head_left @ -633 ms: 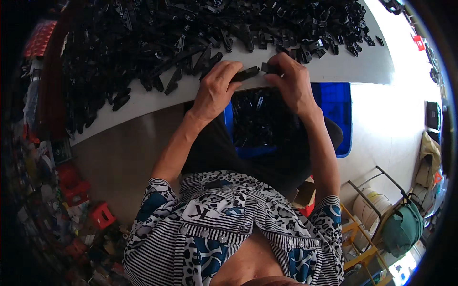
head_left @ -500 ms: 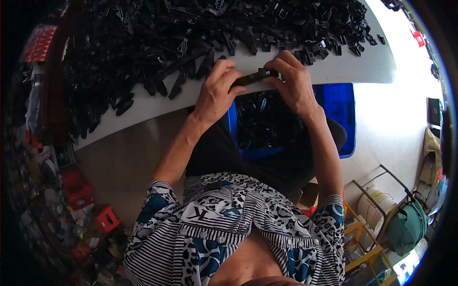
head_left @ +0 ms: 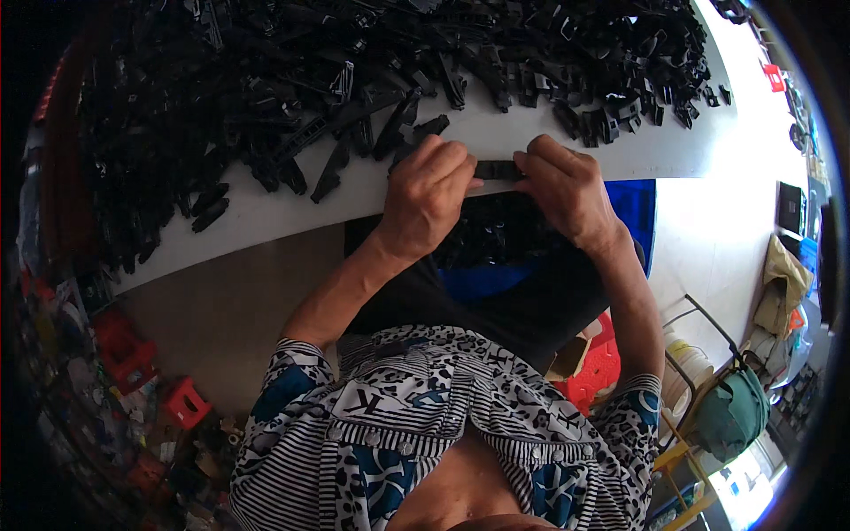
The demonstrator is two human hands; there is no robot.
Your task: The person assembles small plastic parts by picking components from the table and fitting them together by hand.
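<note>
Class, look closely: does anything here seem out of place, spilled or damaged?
Nothing clearly stands out: black parts lie loosely heaped on the table, while the left hand and right hand grip a dark piece.

a table [head_left: 651, 159] stretches before the person, with a heap of parts [head_left: 266, 97] on it, reaching closer to the near edge on the left than on the right. over that edge, the left hand [head_left: 429, 190] and right hand [head_left: 567, 184] are side by side, a single part [head_left: 496, 170] between them. below, beyond the lap, is a bin [head_left: 637, 205] with more parts [head_left: 487, 232] in it. a stool [head_left: 184, 403] is to the left, near clutter; a box [head_left: 571, 358] is just right of the torso, and farther right a bag [head_left: 730, 416] is beside a cart [head_left: 715, 320].
</note>
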